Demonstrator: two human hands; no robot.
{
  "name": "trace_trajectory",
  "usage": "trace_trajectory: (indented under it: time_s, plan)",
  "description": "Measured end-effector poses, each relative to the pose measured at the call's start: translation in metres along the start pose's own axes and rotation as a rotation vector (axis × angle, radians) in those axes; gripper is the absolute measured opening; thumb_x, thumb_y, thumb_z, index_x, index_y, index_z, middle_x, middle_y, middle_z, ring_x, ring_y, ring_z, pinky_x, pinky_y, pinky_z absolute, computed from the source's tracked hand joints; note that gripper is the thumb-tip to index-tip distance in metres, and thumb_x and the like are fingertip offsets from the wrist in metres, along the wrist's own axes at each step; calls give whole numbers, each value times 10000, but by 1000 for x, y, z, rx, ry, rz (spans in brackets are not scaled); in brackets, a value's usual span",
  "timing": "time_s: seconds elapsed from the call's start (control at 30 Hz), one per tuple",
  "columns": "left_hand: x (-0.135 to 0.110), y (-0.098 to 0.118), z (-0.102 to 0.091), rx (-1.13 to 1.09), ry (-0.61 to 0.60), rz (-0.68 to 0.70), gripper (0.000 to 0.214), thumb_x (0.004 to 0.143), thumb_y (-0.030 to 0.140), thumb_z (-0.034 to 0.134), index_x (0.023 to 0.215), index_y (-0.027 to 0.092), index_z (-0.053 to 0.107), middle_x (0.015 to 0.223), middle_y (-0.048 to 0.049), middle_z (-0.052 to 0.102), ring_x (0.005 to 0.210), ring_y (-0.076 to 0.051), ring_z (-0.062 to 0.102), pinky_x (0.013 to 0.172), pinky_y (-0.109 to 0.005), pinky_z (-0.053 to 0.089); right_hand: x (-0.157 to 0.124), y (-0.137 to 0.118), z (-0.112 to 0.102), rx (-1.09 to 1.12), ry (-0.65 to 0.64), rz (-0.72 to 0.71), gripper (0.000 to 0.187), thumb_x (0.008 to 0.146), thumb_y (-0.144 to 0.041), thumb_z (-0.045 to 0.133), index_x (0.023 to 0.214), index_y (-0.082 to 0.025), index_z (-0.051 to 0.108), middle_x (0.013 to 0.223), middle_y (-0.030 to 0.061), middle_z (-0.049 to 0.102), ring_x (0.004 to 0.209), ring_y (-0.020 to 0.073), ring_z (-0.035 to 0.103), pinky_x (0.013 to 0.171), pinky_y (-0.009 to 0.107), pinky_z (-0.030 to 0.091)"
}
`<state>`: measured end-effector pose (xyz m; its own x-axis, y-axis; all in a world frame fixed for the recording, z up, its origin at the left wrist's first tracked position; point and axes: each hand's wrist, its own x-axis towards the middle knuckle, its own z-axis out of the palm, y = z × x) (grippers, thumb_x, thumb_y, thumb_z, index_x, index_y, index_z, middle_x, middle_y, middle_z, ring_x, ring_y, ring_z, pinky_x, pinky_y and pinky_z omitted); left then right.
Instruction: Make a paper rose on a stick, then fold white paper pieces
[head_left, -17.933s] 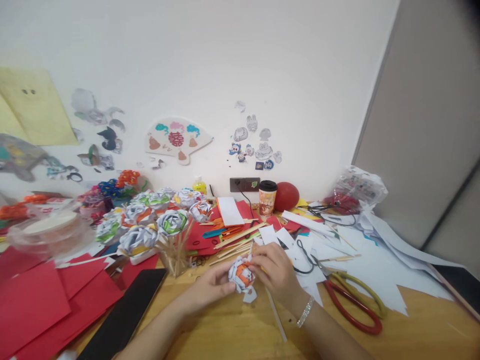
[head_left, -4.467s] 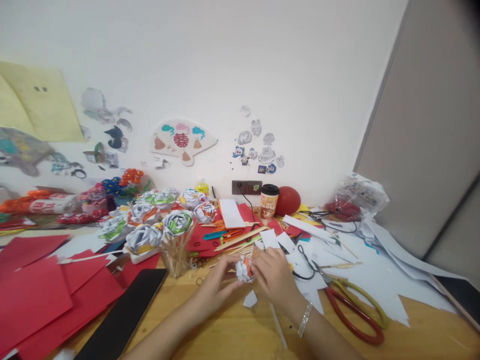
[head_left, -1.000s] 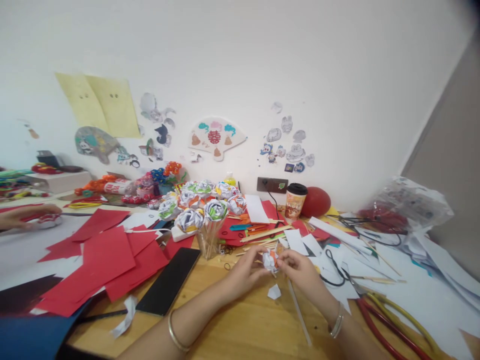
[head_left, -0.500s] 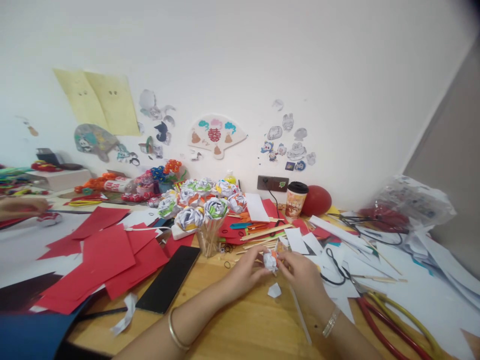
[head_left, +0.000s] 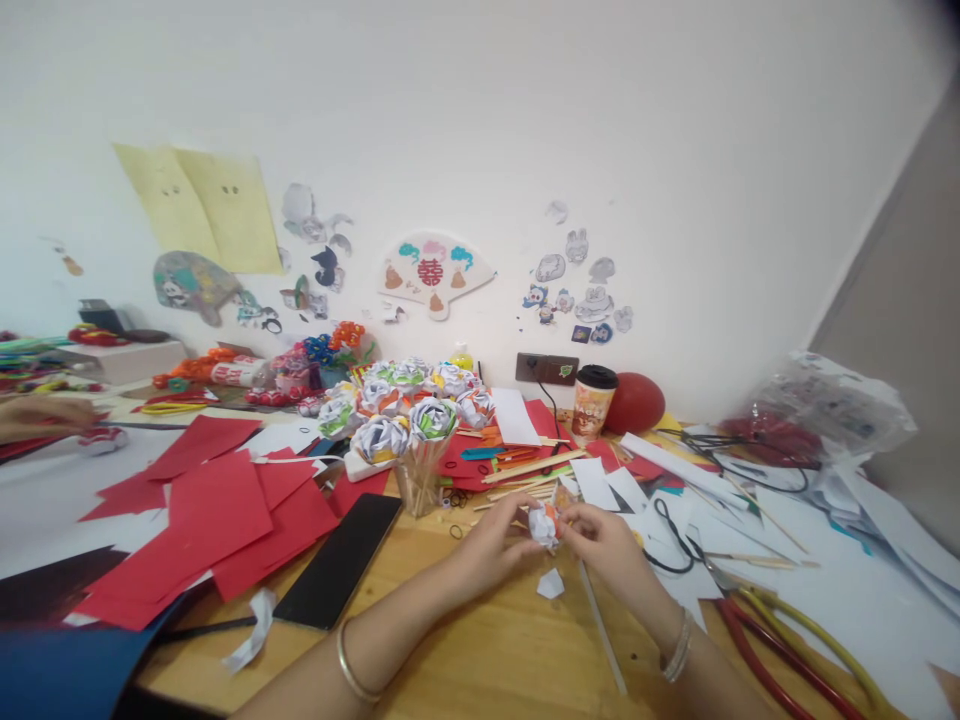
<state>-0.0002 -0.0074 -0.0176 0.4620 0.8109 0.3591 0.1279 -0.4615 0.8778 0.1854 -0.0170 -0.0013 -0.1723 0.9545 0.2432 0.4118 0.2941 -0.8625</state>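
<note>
Between my two hands, low over the wooden table [head_left: 480, 640], is a small white and orange paper flower [head_left: 543, 526]. My left hand [head_left: 499, 540] is closed around its left side, thumb below and fingers above. From the right, my right hand [head_left: 604, 535] pinches its orange edge. A thin pale stick [head_left: 602, 630] slants down below my right hand; whether it joins the flower is hidden. A small white paper scrap [head_left: 550, 583] lies on the table just under the flower.
Finished paper flowers [head_left: 405, 405] stand in a cup of sticks [head_left: 420, 480]. A black phone [head_left: 337, 565] and red paper [head_left: 217, 510] lie left. Scissors [head_left: 787, 640] and white sheets lie right, a lidded paper cup [head_left: 595, 402] behind. Another person's hand [head_left: 45, 415] shows far left.
My right hand has shifted very slightly at the flower's edge, and the wrist has turned a little. The view has moved a touch. Both hands still hold the flower.
</note>
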Motion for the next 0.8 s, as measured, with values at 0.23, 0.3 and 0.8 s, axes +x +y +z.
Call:
trace_trajectory:
  time_s: [0.23,0.3,0.8]
  plan:
    - [0,-2,-2,67,-19,27,332,766,167,608,1077,206,499,1077,-66,572,995,-205,550,885,-364,452,-1,-6,-7,-106,-57,-60,160,750,-304,564,704,-175,647,628,-2,629,594,150,551,547,229,379]
    - [2,-6,-2,49,-14,37,330,772,166,595,1081,213,491,1080,-61,567,987,-202,554,880,-368,457,-2,-9,-6,-190,-6,-75,129,747,-265,556,697,-183,643,620,-4,626,594,152,547,554,233,375]
    - [2,-24,-4,-30,6,48,327,813,248,565,1127,242,471,1207,-85,503,1104,-236,498,941,-412,414,1,-4,6,116,73,25,56,686,-216,586,641,-184,577,498,-47,546,489,116,514,488,210,374]
